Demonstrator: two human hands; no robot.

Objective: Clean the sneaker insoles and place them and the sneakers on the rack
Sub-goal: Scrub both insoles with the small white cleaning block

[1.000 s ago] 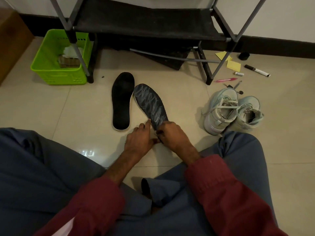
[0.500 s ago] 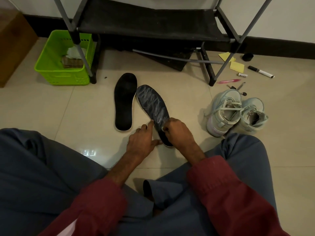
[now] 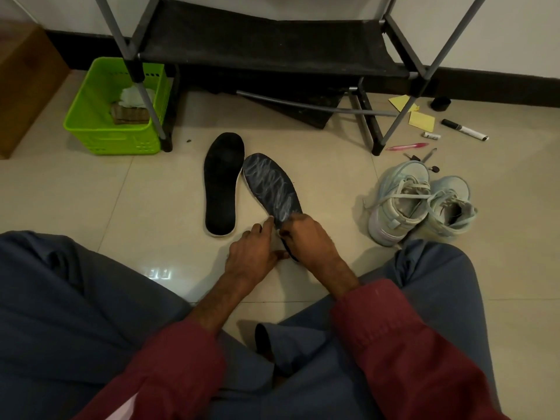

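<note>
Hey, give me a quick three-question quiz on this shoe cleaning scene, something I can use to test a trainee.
1. True or false: both sneakers stand on the floor, not on the rack.
2. Multiple choice: the left hand and right hand meet at the streaked insole's: A toe; B middle; C heel.
3. Fill in: the green basket stands on the person's ____ side.

Key: 1 true; 2 C; 3 left.
</note>
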